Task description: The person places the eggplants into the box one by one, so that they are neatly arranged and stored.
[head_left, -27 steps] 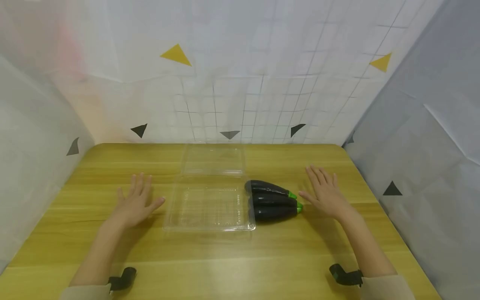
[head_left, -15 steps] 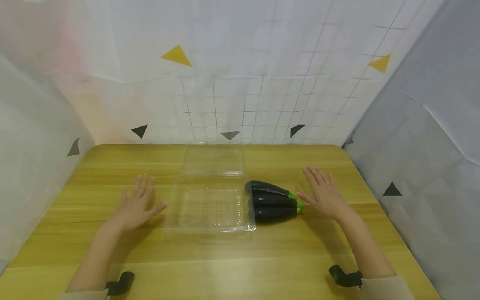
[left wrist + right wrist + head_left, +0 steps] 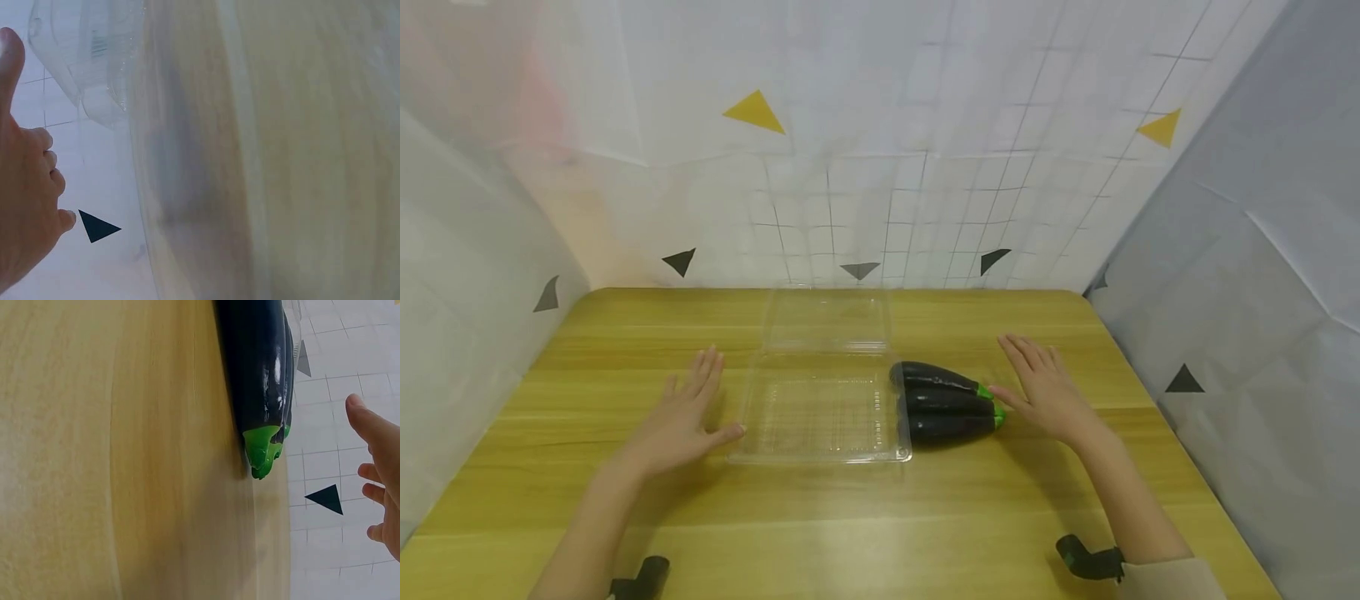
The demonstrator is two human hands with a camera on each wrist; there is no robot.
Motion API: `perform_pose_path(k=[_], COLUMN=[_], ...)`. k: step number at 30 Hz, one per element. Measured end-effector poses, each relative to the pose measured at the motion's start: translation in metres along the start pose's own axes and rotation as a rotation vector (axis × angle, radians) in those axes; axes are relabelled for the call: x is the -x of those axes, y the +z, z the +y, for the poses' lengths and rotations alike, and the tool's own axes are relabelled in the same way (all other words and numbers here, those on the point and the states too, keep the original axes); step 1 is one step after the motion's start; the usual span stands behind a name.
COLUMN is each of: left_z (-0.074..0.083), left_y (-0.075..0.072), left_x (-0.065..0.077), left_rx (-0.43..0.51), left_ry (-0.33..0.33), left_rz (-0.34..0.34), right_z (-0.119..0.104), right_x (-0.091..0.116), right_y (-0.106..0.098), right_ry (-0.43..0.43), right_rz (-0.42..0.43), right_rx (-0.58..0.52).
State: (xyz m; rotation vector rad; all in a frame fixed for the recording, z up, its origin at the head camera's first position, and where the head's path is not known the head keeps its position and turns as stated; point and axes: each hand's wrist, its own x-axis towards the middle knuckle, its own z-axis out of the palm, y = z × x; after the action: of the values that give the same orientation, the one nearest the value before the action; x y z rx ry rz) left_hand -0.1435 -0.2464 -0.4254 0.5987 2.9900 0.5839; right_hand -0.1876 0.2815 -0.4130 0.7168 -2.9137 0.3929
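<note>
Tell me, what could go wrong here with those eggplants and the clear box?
The box is see-through, so the nearby left hand might misjudge its edge and bump it. The three eggplants look rounded and glossy, so one could roll if the right hand nudges it. Moving them might shift the box, since they overlap its edge in the head view.

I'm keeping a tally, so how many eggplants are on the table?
3, lying side by side at the right of the clear container: the far eggplant, the middle eggplant and the near eggplant.
</note>
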Motion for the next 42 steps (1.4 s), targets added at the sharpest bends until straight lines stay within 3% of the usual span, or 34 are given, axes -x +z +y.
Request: perform_pose_path(k=[12,21,30,42], left_z=[0.012,0.017,0.022,0.029], left_y=[0.002,0.011,0.02,0.022], left_x=[0.0,0.001,0.001,0.003], left_rx=[-0.02,0.003,-0.002,0.04], left_ry=[0.044,0.079,0.103,0.075], left_rz=[0.003,0.024,0.017,-0.016], right_z=[-0.006,-0.012,-0.018,-0.023], right_x=[-0.001,-0.001,0.002,0.005], right_y=[-0.002,-0.005,-0.004,-0.003], right_ry=[-0.052,-0.051,-0.072,-0.058], right_rz=[0.056,0.049,0.097,0.087], right_rx=[0.028,0.017,0.015,-0.021])
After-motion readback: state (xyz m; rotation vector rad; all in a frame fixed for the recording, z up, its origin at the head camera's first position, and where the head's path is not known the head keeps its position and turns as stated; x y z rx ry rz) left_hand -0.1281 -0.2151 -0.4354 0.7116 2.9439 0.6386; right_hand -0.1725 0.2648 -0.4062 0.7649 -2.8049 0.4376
